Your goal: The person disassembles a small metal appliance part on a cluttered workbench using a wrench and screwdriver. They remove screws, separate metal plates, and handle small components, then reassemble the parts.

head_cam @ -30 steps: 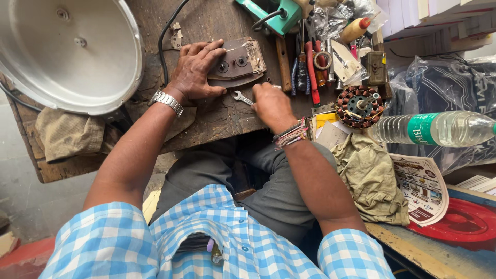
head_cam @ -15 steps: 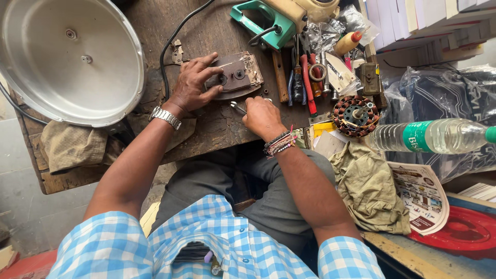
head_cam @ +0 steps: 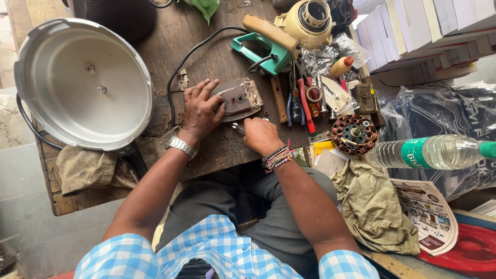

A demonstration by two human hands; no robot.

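Observation:
A brown, rusty iron soleplate (head_cam: 238, 98) lies flat on the worn wooden workbench (head_cam: 165, 46). My left hand (head_cam: 200, 107) presses down on its left side, fingers spread. Just below the plate's lower edge my right hand (head_cam: 261, 134) is closed around a small metal spanner (head_cam: 237, 127), whose head sticks out to the left of my fist. A black cable (head_cam: 181, 72) runs from the plate toward the back of the bench.
A large aluminium cooker lid (head_cam: 85, 82) fills the bench's left. A green iron handle (head_cam: 261, 51), screwdrivers and pliers (head_cam: 305, 103), a copper motor stator (head_cam: 354, 134), a clear water bottle (head_cam: 429, 152), rags (head_cam: 372, 206) and a cream motor housing (head_cam: 310, 20) crowd the right.
The camera view has shifted, so everything sits lower in frame. My right hand stays closed on the spanner just below the soleplate, and my left hand still holds the plate down.

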